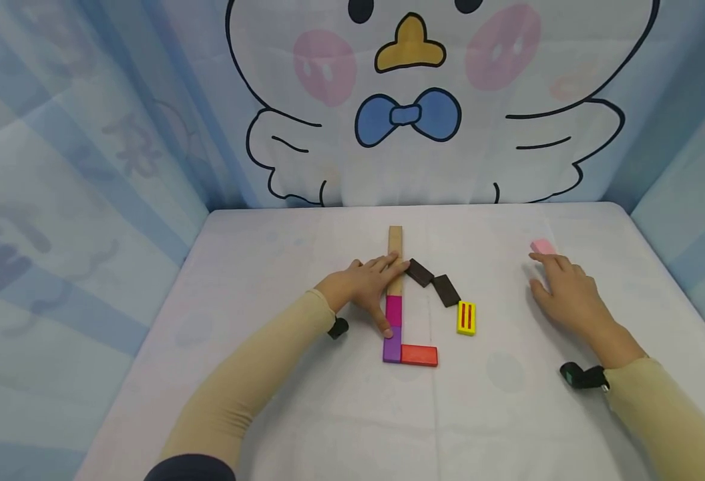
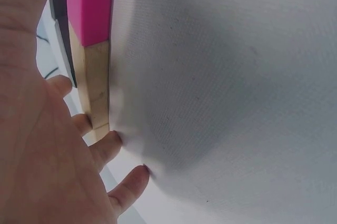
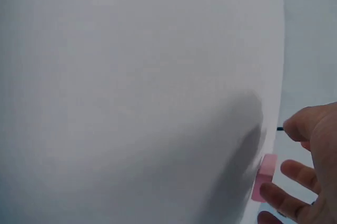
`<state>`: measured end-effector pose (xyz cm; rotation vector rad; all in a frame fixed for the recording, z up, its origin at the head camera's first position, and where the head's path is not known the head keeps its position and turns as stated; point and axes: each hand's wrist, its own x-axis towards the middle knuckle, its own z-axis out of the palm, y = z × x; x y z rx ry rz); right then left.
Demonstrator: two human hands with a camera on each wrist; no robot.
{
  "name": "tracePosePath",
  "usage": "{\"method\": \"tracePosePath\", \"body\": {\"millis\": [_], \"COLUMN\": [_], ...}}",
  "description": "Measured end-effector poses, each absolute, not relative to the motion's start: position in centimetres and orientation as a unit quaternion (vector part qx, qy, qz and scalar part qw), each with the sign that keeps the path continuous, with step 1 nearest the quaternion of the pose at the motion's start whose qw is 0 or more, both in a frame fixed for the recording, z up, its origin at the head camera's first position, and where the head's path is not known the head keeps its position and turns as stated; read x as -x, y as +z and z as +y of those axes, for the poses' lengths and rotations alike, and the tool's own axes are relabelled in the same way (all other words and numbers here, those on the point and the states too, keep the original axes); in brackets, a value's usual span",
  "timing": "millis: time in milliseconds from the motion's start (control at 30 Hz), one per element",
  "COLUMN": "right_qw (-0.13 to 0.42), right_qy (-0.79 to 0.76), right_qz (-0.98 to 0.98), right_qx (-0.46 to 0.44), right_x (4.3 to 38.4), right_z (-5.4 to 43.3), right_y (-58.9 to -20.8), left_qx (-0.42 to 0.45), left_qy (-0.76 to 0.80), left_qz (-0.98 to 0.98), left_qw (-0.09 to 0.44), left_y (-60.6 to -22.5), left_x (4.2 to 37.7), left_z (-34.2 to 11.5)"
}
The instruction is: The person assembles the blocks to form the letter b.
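A column of flat blocks lies on the table: wood-coloured blocks (image 1: 395,237) at the far end, then a magenta block (image 1: 393,310) and a purple block (image 1: 392,351). From the purple one's near end a red block (image 1: 419,355) extends right. My left hand (image 1: 369,284) is spread across the column, its fingers over the wood-coloured part and its thumb by the purple block. At the right, my right hand (image 1: 569,297) has its fingers extended, index fingertip close to a pink block (image 1: 543,246). The right wrist view shows the pink block (image 3: 264,179) behind those fingers, the thumb apart.
Two dark brown blocks (image 1: 446,290) and a yellow block (image 1: 466,318) with red stripes run diagonally right of the column. A white cloth covers the table (image 1: 497,414). Printed curtains (image 1: 406,174) stand behind and along both sides.
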<state>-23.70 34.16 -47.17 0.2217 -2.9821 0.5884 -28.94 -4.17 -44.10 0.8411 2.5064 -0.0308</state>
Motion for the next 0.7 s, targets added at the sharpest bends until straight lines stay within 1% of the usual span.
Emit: {"method": "tracePosePath", "body": {"millis": [167,300,367,533,700], "right_qw": [0.005,-0.022,-0.024,-0.003,0.006], "right_qy": [0.145,0.12,0.124,0.169,0.191], "right_qz": [-0.988,-0.992,-0.991,-0.985,-0.981], "right_qx": [-0.06,-0.041,-0.036,-0.036,-0.033], "right_x": [26.2,26.9,26.9,26.5,25.5], "right_z": [36.1,36.9,37.0,36.1,34.7], "right_y": [-46.4,-45.7,-45.6,-45.7,-45.9], "left_qx": [-0.307,-0.309,-0.31,-0.307,-0.307], "left_qy": [-0.009,-0.006,-0.005,-0.012,-0.011], "left_qz": [0.919,0.918,0.917,0.919,0.918], "left_qw": [0.246,0.249,0.25,0.248,0.25], "left_y": [-44.1,-44.2,-44.2,-44.0,-43.9], "left_x": [29.0,29.0,28.9,28.9,28.9], "left_z": [-4.3,-4.2,-4.2,-4.3,-4.5]}}
